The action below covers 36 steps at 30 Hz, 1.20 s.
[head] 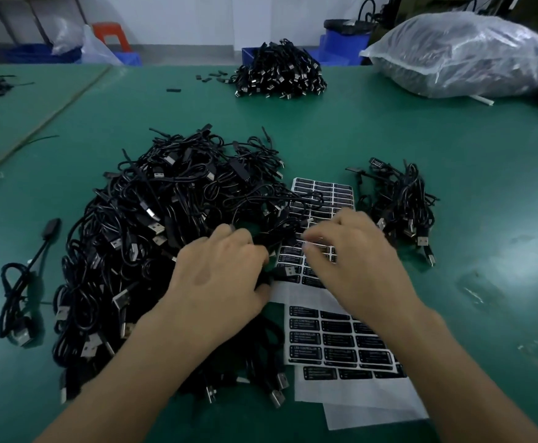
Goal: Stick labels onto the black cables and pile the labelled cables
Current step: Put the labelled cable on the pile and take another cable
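A big heap of black USB cables (152,238) lies on the green table, left of centre. Sheets of black labels (331,340) lie to its right, one under my hands and one nearer me. A smaller pile of cables (402,206) sits right of the sheets. My left hand (219,282) grips a black cable (280,271) at the heap's right edge, its USB plug showing beside my thumb. My right hand (354,260) hovers over the upper label sheet (325,193), fingertips pinching at a label; the motion blur hides the label itself.
A single coiled cable (21,292) lies at the far left. Another cable heap (280,73) sits at the back centre, and a large clear plastic bag (462,55) of cables at the back right. Blue bins (344,43) stand behind the table.
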Available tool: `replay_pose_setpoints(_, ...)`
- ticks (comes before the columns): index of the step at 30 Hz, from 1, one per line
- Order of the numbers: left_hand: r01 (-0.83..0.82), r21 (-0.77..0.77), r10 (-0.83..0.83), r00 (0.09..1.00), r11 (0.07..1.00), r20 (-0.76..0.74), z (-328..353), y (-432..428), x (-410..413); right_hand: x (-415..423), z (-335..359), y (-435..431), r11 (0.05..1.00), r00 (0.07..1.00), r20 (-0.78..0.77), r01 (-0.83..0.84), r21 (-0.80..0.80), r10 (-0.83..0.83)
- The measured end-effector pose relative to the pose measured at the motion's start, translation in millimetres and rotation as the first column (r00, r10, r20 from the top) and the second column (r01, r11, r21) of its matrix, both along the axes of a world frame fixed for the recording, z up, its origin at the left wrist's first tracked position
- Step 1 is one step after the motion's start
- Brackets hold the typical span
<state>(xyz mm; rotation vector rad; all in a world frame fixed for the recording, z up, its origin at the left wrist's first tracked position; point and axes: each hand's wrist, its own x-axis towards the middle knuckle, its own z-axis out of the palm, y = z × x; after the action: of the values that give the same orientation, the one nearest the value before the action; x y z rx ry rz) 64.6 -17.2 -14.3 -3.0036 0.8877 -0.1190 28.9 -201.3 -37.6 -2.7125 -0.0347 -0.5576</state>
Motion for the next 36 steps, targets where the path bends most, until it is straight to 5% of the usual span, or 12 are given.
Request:
replay_pose_setpoints(7,0.005,-0.047,-0.003,0.999,0.999,0.046,-5.0,-0.7,2.0,-5.9,-13.8,-6.0,0.991,0.997,0.02,-0.075,0.109,0.074)
replay_pose_setpoints(13,0.036,-0.519,0.092,0.971,0.854,0.219,4.4,1.6,3.9,-10.8,-12.4,-0.6,0.981,0.989,-0.013,-0.147,0.128,0.15)
replay_pose_setpoints(16,0.107,-0.619,0.107,0.948,0.778,0.3,6.8,2.1,2.3,-11.5,-12.2,-0.1,0.98,0.987,-0.022,-0.154,0.129,0.158)
replay_pose_setpoints(19,0.075,-0.564,0.114,0.95,0.823,0.292,11.8,2.0,-0.6,-9.6,-16.3,-0.4,0.986,0.989,-0.053,-0.136,0.102,0.141)
replay_pose_setpoints(23,-0.066,-0.321,0.097,0.992,0.945,0.083,5.4,1.6,0.4,-9.1,-17.9,0.7,0.989,0.987,-0.087,-0.125,0.08,0.132)
replay_pose_setpoints(31,-0.109,-0.149,0.136,0.974,0.983,0.181,-14.2,0.4,5.5,-10.3,-21.0,-3.6,0.999,0.992,-0.124,0.026,0.018,-0.024)
replay_pose_setpoints(36,-0.133,-0.031,0.136,0.954,0.991,0.268,-27.0,-1.8,5.9,-11.3,-22.0,-11.2,0.996,0.929,-0.364,0.042,-0.075,-0.067)
